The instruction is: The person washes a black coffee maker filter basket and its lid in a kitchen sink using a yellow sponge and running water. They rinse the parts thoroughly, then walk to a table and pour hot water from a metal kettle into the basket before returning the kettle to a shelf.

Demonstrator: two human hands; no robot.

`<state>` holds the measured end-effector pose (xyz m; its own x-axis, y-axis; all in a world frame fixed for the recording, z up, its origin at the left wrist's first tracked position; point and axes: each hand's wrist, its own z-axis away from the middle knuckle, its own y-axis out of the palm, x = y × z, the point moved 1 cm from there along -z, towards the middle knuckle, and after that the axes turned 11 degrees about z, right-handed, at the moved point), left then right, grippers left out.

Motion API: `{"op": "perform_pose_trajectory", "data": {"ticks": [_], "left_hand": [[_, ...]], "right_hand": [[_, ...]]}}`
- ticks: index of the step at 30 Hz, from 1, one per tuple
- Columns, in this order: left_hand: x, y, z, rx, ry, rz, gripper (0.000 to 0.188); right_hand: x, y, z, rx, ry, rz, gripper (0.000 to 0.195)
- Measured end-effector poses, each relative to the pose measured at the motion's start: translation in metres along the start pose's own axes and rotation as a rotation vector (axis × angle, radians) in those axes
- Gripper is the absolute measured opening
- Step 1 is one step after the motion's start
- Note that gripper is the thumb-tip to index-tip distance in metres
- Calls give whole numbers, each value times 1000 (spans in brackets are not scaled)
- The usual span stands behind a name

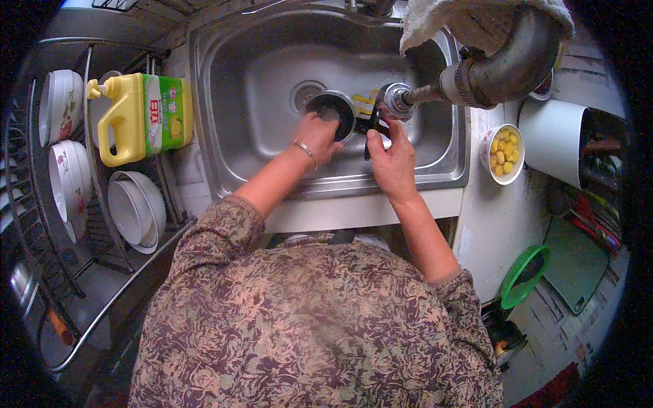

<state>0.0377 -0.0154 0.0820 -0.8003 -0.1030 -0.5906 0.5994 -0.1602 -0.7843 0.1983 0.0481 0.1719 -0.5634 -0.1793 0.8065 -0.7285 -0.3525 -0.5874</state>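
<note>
A small dark-lined pot (348,99) with a black handle (365,125) is tilted in the stainless steel sink (275,127), beside the drain (307,93). My left hand (319,137), with a bracelet at the wrist, reaches its fingers into the pot. Something greyish (330,113) shows at those fingertips, too blurred to name. My right hand (393,163) grips the handle from the right side. Just above that hand is a round chrome fitting (395,99), partly covering the handle. Yellow pieces (363,104) show behind the handle; what they are is unclear.
A thick pipe (515,66) draped with a cloth (484,20) overhangs the sink's right. A bowl of yellow pieces (505,155) stands on the right counter, near a green basket (525,278). Leftward are a yellow detergent jug (122,120) and a rack of bowls (135,209).
</note>
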Motion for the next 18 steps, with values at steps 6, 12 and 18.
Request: {"op": "perform_pose_trajectory", "data": {"ticks": [6,12,18], "left_hand": [[1,-6,-12,186,-171,82,49],[-8,-8,-20,184,-310,83,61],[-4,-7,-20,154,-311,109,70]], "right_hand": [[-3,0,0,25,15,-1,34],[-13,2,1,33,-13,112,34],[-3,-1,-1,-7,-29,42,31]]}}
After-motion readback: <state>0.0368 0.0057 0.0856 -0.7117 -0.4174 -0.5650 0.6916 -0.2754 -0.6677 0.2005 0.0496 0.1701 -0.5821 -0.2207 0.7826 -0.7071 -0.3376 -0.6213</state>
